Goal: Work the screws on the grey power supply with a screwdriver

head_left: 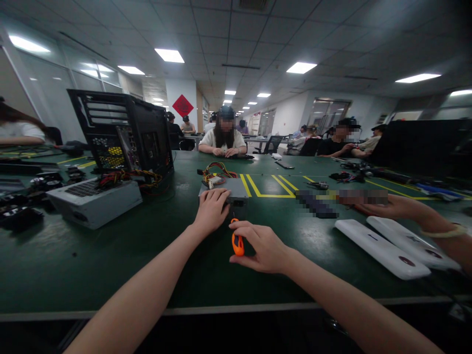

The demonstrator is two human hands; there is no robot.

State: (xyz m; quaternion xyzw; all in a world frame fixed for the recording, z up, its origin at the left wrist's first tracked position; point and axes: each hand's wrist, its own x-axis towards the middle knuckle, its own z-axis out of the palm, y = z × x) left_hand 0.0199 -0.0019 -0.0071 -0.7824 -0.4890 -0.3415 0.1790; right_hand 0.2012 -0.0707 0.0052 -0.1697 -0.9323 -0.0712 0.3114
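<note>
A grey metal computer power supply [240,189] lies on the green table in front of me, its socket side facing my way. My left hand [212,209] holds it from above, fingers over its top and thumb at the near face. Red, yellow and black cables [221,171] with a white plug come out behind it. In my right hand [260,243] is an orange-handled screwdriver [238,242], gripped between thumb and fingers. Its thin shaft points away from me, toward the power supply's near face; whether the tip touches a screw is too small to tell.
To the left stand an open black computer case [147,132] and a second power supply [96,201]. Dark parts lie at far left. On the right are two white power banks [383,248] and another person's hand [398,206]. Someone [223,135] sits across the table.
</note>
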